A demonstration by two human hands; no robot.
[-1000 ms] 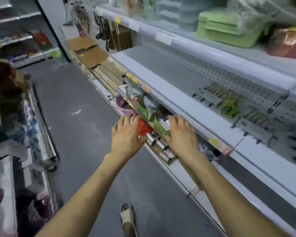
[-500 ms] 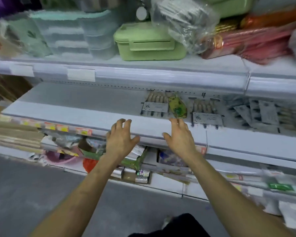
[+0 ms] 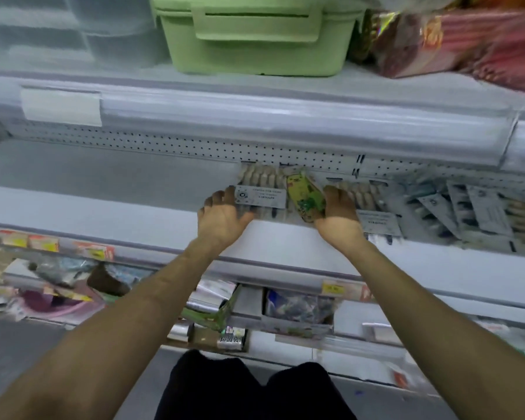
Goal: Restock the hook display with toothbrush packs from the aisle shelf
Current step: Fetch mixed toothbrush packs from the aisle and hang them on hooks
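Observation:
Several toothbrush packs lie flat on the white middle shelf (image 3: 103,213) below a pegboard back wall (image 3: 164,145). My left hand (image 3: 222,216) reaches onto the shelf, its straight fingers touching the left edge of a toothbrush pack (image 3: 259,194) with a white label. My right hand (image 3: 337,213) lies with straight fingers over a second toothbrush pack (image 3: 376,219), and its inner side touches a green-and-yellow pack (image 3: 303,195) lying between the two. Neither hand plainly grips anything. More toothbrush packs (image 3: 473,207) lie in a blurred heap to the right.
The shelf above carries a green lidded box (image 3: 249,34) and red wrapped packs (image 3: 467,43); its front rail holds a blank label (image 3: 61,106). The lower shelf (image 3: 297,307) is crowded with mixed goods. My dark trousers show at the bottom.
My view turned from the aisle to face the shelf and moved closer. Both hands rose from the lower shelf's goods and reached forward onto the middle shelf, up to the toothbrush packs.

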